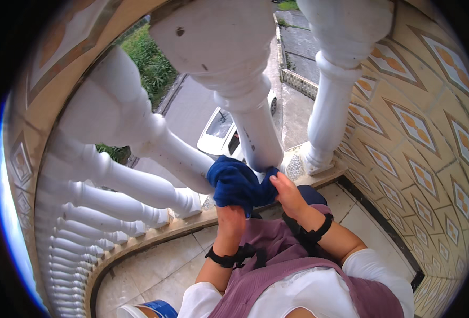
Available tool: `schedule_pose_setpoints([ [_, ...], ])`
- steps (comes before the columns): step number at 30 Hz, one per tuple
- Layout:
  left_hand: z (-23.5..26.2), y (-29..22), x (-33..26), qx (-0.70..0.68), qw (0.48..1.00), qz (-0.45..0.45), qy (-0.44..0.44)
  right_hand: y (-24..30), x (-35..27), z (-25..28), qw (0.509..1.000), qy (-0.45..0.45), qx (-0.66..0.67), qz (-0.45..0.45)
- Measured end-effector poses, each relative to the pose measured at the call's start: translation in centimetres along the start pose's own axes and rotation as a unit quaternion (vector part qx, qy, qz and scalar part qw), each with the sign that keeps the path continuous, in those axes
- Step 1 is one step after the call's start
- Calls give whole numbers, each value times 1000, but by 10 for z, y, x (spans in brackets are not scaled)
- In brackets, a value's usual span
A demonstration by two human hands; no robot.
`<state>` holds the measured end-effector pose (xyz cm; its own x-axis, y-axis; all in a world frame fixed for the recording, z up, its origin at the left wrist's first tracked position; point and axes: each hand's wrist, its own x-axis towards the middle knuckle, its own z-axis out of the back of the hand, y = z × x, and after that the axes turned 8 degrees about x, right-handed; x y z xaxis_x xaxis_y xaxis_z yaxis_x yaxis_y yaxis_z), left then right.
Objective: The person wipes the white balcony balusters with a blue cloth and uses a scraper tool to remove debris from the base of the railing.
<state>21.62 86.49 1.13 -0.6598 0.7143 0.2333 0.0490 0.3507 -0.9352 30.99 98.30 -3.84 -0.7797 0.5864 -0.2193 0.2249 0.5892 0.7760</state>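
A dark blue cloth is bunched low among the white balusters, against the foot of the one left of centre. My left hand holds the cloth from the near side, its fingers covered by the folds. On the other side, my right hand pinches a twisted end of the same cloth beside the foot of the middle baluster. Both wrists wear black straps.
More balusters curve away to the left along a stone ledge. A tiled wall with diamond patterns rises on the right. A white and blue bucket stands at the lower left. Beyond the railing, a white car is on the road below.
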Motion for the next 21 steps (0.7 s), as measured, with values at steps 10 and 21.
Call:
schedule_pose_setpoints([
  [10, -51, 13, -10, -9, 987, 49, 155, 36, -27, 1, 975, 101, -21, 198],
  [21, 61, -49, -76, 236, 960, 22, -150, 59, 26, -97, 895, 184, -125, 388],
])
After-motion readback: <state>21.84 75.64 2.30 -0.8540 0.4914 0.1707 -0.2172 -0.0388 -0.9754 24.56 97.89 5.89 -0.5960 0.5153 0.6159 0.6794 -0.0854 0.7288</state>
